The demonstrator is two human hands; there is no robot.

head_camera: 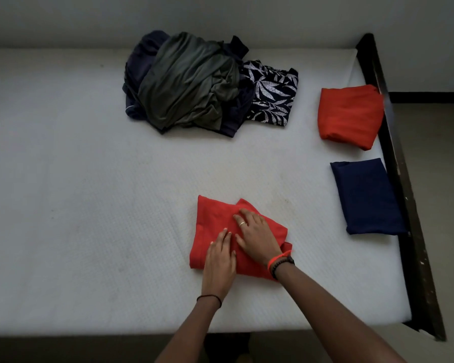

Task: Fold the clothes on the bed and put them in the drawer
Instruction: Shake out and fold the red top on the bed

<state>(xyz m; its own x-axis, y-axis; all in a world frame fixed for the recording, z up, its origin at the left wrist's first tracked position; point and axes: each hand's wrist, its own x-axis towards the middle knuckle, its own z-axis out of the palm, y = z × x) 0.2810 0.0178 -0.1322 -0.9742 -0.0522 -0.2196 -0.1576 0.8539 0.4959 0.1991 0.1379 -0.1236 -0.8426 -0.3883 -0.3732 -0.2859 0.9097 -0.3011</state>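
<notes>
A red garment (212,226), folded into a rough square, lies on the white mattress (89,205) near its front edge. Both hands lie flat on it with straight fingers: my left hand (219,260) on its lower middle, my right hand (256,235) just right of it. At the back sits a heap of unfolded clothes (184,82), olive green over dark navy, with a leaf-print piece (271,95) beside it. A folded red-orange piece (349,115) and a folded navy piece (366,196) lie along the right edge. No drawer is in view.
A dark wooden bed frame (404,205) runs along the mattress's right side, with bare floor (443,205) beyond it. A pale wall (220,17) stands behind the bed. The mattress's front edge is close to my body.
</notes>
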